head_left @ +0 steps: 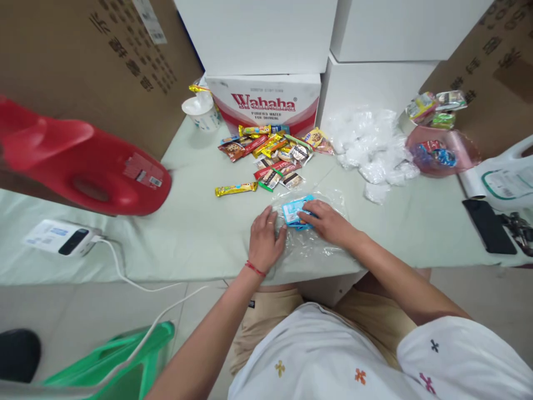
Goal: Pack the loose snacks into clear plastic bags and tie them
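Note:
A small blue packet point(292, 210) with a pale front lies on a clear plastic bag point(320, 248) near the table's front edge. My right hand point(331, 223) reaches over its right side, the fingers closed on it. Something orange and dark blue shows under those fingers, too small to name. My left hand point(265, 240), with a red cord at the wrist, rests on the bag's left edge, fingers stretched out and thumb close to the packet. Beyond the hands lies a pile of wrapped snacks point(272, 153). A yellow-wrapped bar point(236, 189) sits apart, to the pile's left.
Crumpled clear bags point(372, 147) lie right of the snacks, beside a pink bowl point(447, 166) holding packets. A phone point(489, 226) is at far right. On the left are a red jug point(112, 166), a paper cup point(202, 114) and a white corded device point(62, 236). Boxes point(266, 103) line the back.

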Demonstrator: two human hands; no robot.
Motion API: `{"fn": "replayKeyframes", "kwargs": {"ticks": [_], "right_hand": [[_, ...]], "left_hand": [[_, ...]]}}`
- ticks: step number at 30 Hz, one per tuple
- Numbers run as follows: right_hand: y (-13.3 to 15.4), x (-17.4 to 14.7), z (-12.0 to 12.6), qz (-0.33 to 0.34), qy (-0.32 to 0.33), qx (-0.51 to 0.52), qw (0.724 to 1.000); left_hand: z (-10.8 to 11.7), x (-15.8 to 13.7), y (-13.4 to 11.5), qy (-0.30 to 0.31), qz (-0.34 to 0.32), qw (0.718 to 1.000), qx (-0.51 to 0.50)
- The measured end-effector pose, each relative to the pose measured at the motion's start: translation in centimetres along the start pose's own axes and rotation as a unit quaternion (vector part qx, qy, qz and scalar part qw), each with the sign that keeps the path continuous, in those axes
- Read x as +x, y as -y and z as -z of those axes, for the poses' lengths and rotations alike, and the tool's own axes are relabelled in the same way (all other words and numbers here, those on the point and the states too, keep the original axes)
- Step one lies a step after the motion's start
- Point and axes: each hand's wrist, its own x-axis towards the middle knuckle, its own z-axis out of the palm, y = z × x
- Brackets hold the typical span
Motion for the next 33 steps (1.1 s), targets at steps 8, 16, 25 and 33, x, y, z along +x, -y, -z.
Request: {"fn": "replayKeyframes", "kwargs": {"ticks": [8,16,25,33], "right_hand": [[2.3,-3.6,6.5,-0.011,0.053,0.045,0.998],[4.9,-11.6,4.5,-0.12,0.029,0.03,0.992],[3.0,-8.5,7.6,-0.127,0.032,0.178,0.975],[-1.4,3.7,4.2,-0.059,0.142,0.031,0.988]], "left_hand": [[5.9,0.4,-2.1,-0.1,-0.078,0.992,0.002],[7.3,-5.5,-1.5,0.086,-0.227,0.97,0.022],[5.6,-4.8,1.6,0.097,-0.183,0.978,-0.03],[6.0,-4.5,-0.4,0.065,-0.173,0.982,-0.028]]}}
